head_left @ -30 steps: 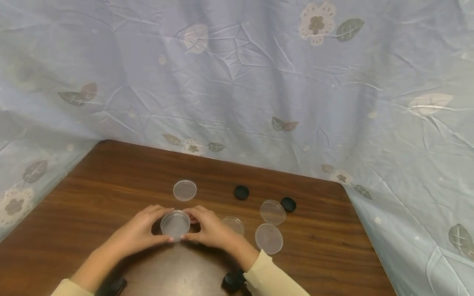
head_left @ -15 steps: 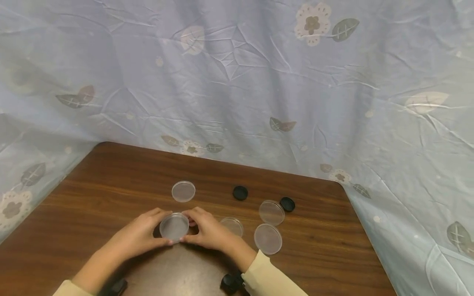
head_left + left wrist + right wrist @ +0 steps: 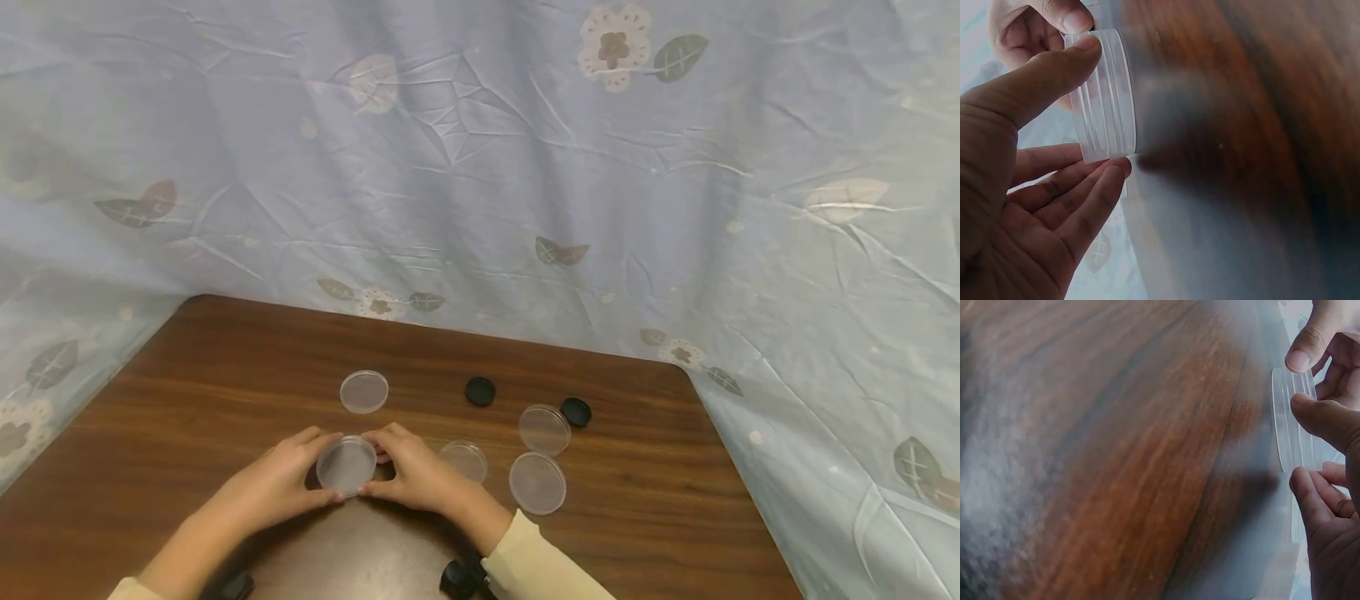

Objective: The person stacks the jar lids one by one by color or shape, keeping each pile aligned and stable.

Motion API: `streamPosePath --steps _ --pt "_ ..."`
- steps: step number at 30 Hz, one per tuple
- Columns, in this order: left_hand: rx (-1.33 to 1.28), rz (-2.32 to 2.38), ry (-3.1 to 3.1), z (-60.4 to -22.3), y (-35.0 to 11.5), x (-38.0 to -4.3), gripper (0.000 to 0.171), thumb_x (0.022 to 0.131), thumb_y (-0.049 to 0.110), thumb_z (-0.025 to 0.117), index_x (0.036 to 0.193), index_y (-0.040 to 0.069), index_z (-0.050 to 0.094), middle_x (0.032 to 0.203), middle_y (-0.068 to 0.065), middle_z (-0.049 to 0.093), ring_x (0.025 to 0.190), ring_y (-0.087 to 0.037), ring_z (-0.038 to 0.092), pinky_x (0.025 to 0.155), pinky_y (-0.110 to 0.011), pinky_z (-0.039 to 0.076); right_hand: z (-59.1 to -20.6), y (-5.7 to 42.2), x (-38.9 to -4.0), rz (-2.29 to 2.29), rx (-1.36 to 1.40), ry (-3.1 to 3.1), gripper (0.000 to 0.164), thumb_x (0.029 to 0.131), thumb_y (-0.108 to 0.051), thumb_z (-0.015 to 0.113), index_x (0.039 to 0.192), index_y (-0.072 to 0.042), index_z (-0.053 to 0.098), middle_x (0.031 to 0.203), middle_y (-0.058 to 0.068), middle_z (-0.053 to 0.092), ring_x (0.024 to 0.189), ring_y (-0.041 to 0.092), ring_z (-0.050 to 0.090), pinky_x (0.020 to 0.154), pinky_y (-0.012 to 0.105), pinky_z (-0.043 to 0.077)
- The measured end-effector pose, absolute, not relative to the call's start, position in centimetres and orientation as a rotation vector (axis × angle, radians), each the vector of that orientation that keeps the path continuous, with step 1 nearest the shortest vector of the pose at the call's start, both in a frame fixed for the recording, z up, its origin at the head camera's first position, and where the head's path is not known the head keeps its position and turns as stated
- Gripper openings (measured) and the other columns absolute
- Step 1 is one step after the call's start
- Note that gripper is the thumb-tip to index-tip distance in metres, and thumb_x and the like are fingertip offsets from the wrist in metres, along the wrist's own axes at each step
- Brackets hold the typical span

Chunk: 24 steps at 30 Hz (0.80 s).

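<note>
Both hands hold a clear round petri dish [image 3: 347, 467] between them, near the table's front middle. My left hand [image 3: 283, 482] grips its left rim, thumb at the near side and fingertips at the far side. Opposite, my right hand [image 3: 415, 475] pinches the right rim in the same way. Seen edge-on in the left wrist view, the dish [image 3: 1110, 106] shows several ridged layers along its side wall. In the right wrist view, its flat face [image 3: 1279, 419] stands close to the wood, with both thumbs on the near edge.
Other clear dishes lie on the brown wooden table [image 3: 247, 375]: one behind the hands [image 3: 364, 392], one by the right wrist [image 3: 465, 461], two further right [image 3: 544, 429] [image 3: 537, 483]. Two black round caps [image 3: 480, 392] [image 3: 576, 412] sit toward the back. A floral curtain [image 3: 480, 208] encloses the table.
The head view has shifted slightly, so everything sits a little further left. Both hands keep their hold on the petri dish, with hardly any other movement.
</note>
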<state>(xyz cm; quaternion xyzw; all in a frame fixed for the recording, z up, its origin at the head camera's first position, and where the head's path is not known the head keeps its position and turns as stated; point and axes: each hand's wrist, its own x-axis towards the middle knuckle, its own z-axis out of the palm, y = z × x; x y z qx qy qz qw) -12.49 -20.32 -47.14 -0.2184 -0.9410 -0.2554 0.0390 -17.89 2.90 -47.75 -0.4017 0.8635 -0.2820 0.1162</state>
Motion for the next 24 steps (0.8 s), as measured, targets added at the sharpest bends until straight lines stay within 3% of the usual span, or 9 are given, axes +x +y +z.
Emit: streamPosePath --steps 15,24 --pt "-0.682 -0.754 -2.906 -47.58 -20.06 -12.62 0.074 0.074 0.03 0.095 0.131 -0.007 0.064 0.115 -0.011 0.069 0.095 -0.019 0.07 0.078 -0.037 0.063 -48.24 2.92 -17.78 -0.87 -1.185 2.526 0.066 0.093 -0.026 0.082 0.147 -0.003 0.053 0.132 0.01 0.062 0.117 0.008 0.064 0.1 0.009 0.05" --pt "-0.641 -0.789 -2.947 -47.56 -19.82 -12.49 0.079 0.075 0.027 0.095 0.135 -0.01 0.06 0.12 -0.017 0.068 0.1 -0.026 0.072 0.082 -0.043 0.064 -48.55 3.0 -17.59 -0.923 -1.135 2.503 0.067 0.093 -0.023 0.082 0.148 -0.002 0.052 0.132 0.011 0.061 0.117 0.009 0.065 0.1 0.009 0.051"
